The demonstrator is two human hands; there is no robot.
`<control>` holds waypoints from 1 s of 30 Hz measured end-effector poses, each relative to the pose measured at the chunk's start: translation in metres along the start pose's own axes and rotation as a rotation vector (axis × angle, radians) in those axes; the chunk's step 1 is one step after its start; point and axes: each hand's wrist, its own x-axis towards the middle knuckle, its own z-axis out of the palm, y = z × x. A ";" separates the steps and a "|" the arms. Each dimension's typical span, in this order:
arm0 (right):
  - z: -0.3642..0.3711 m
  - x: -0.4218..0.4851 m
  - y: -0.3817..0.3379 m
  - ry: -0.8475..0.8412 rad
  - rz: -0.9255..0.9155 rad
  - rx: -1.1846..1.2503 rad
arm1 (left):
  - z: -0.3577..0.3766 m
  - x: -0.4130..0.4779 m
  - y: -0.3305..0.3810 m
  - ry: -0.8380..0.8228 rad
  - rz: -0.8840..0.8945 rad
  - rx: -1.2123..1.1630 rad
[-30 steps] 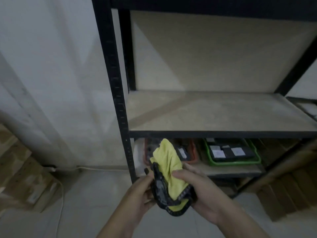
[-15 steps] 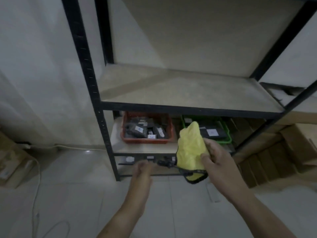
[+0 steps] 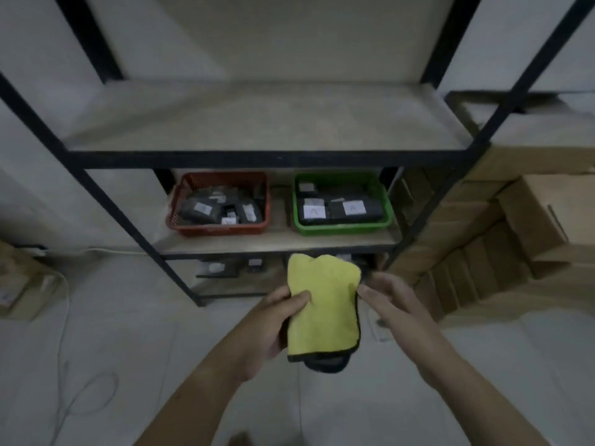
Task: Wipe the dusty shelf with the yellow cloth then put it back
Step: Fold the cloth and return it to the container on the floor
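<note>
The yellow cloth [image 3: 323, 309], folded and edged in black, hangs in front of me below the shelves. My left hand [image 3: 277, 320] grips its left edge, thumb on the yellow face. My right hand [image 3: 391, 305] is beside the cloth's right edge with fingers loosely bent, fingertips at or near the black hem; whether it pinches the cloth is unclear. The dusty shelf [image 3: 267, 123], a pale bare board in a black metal rack, lies above and beyond both hands.
On the lower board stand a red basket [image 3: 219, 228] and a green tray [image 3: 343, 228], both with dark labelled packs. Cardboard boxes [image 3: 515, 226] are stacked at the right, another box [image 3: 19, 284] at the left. A white cable [image 3: 64, 317] trails over the tiled floor.
The cloth has passed from my right hand's grip to my left hand's and now hangs flatter. The view has shifted, so the rack sits more centred and lower shelves show.
</note>
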 end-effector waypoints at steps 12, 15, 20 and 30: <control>-0.076 0.086 0.153 -0.121 0.021 0.236 | 0.069 0.162 -0.096 0.139 -0.032 0.470; -0.108 0.115 0.204 -0.133 0.039 0.248 | 0.091 0.221 -0.130 0.108 -0.123 0.428; -0.162 0.170 0.308 -0.002 0.150 0.293 | 0.105 0.314 -0.201 0.087 -0.208 0.512; -0.211 0.357 0.595 -0.081 0.344 0.163 | 0.064 0.562 -0.417 0.093 -0.305 0.995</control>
